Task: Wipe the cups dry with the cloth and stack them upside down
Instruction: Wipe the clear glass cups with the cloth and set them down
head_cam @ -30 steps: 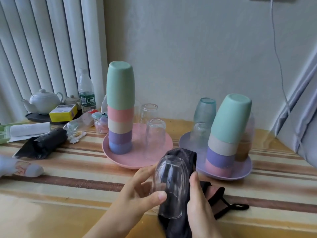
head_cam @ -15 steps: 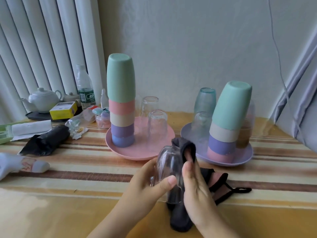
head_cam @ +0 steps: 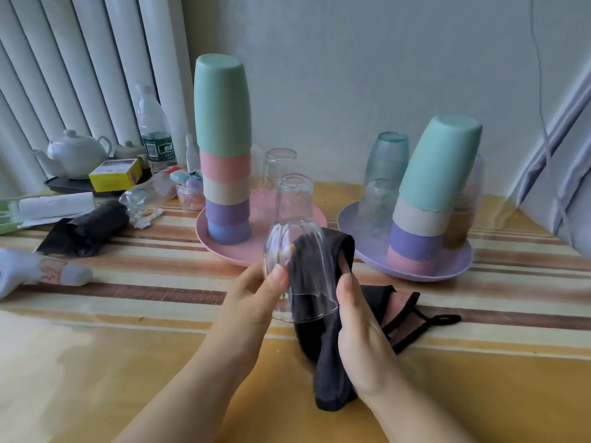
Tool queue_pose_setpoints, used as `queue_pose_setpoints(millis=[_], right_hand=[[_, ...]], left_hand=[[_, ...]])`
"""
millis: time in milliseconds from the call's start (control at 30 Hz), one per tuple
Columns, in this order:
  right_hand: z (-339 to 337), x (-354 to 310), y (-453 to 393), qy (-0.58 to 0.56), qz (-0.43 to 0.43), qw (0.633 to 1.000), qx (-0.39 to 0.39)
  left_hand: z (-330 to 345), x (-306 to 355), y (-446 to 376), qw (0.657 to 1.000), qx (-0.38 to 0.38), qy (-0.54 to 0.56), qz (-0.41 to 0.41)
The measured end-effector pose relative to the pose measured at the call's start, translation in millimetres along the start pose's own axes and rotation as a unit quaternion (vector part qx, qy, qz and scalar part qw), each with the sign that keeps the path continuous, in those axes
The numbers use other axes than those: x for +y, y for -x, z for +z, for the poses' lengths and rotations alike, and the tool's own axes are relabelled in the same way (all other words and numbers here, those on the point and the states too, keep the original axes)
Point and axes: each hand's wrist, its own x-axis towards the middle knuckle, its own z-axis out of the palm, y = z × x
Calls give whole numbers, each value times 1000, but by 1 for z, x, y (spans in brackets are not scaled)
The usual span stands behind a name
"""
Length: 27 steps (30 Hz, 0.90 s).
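While the left hand (head_cam: 252, 302) grips a clear upturned glass cup (head_cam: 297, 270) above the striped tabletop (head_cam: 128, 302), the right hand (head_cam: 358, 318) pinches a black cloth (head_cam: 323, 346) stuffed inside it; pastel plastic cup stacks (head_cam: 224, 155) stand on round plates (head_cam: 256, 254).

Far left of the hands, a white plastic object with red marks (head_cam: 35, 272) is cut by the picture's edge. The green label print on the clear water bottle (head_cam: 153, 131) is too small to read. Right-hand fingers are hidden behind the black cloth (head_cam: 323, 340).
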Motion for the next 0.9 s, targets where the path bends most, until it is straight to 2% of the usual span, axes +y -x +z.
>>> queue_pose_setpoints(millis=[200,300,433,567,633,700,800,900], right_hand=[[-2,-1,-3,0,-64,998,20],[2,1,-5,23,-94,995,6],[9,6,-5,62,-122,991,-15],[-5,-4,-9,47,-89,993,55],[-15,-1,-14,13,-62,996,70],[-16,2,-14,-32,-22,999,38],[-8,5,-11,-79,18,997,-4],[0,11,-9,-49,10,998,-24]], left_hand=[[11,4,5,994,79,-64,46],[15,8,9,992,43,-111,48],[8,7,7,993,-12,-109,40],[6,3,7,987,-95,-124,26],[9,1,9,987,-127,-101,17],[10,3,8,991,-123,-55,20],[3,3,4,997,-72,24,27],[-3,1,0,996,-29,79,17]])
